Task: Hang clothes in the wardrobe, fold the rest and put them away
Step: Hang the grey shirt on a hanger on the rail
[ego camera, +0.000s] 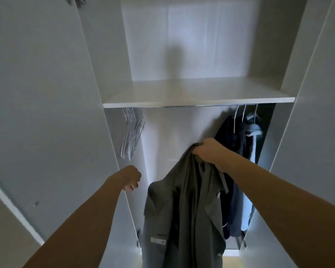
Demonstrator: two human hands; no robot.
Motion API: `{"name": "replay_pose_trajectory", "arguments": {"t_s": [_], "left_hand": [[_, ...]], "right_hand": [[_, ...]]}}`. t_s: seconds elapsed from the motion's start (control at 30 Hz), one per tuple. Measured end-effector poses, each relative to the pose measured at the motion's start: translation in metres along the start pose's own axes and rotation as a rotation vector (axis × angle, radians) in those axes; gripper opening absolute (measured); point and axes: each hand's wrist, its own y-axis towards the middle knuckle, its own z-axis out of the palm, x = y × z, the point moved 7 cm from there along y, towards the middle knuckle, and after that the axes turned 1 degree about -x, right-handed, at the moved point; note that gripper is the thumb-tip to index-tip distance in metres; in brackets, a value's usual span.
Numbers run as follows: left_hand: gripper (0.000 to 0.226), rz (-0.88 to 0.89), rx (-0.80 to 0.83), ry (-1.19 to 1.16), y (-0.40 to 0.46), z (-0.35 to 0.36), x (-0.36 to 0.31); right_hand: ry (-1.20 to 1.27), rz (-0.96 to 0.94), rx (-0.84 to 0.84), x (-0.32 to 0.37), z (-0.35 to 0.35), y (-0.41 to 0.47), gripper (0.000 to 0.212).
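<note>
we see a grey jacket (184, 215) hanging in front of the open wardrobe (307, 132), below the shelf (199, 102), bunched at its top in our right hand (209, 150), whose fingers are curled tight around the cloth. our left hand (129, 177) is raised beside the jacket, apart from it, fingers curled into a loose fist with nothing in it. above the left hand a bunch of bare white hangers (132, 132) hangs from the rail (191, 106). on the right of the rail, behind the right hand, dark and light blue clothes (240, 144) hang on hangers.
</note>
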Motion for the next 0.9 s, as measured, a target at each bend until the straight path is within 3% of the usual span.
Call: {"name": "replay_pose_trajectory", "arguments": {"t_s": [0.1,0.23,0.43,0.7,0.8,0.9], "left_hand": [[0.026,0.018,-0.102,-0.035,0.05,-0.028,-0.015],[0.012,0.066,-0.259,0.126,0.117,-0.059,-0.026],[0.026,0.128,-0.403,0.261,0.223,-0.107,-0.056],[0.054,0.015,-0.502,0.394,0.315,-0.126,-0.067],[0.04,-0.007,-0.523,0.385,0.333,-0.134,-0.07],[0.025,-0.034,-0.494,0.42,0.343,-0.138,-0.073]], "right_hand": [[0.009,0.035,0.016,0.005,0.014,0.041,0.011],[-0.099,0.089,0.058,0.005,0.029,0.097,0.008],[-0.261,0.108,0.056,0.017,0.029,0.179,0.018],[-0.39,0.157,0.029,0.013,0.048,0.254,0.018],[-0.406,0.164,0.065,0.014,0.06,0.273,0.026],[-0.383,0.17,0.036,0.015,0.065,0.287,0.015]]}}
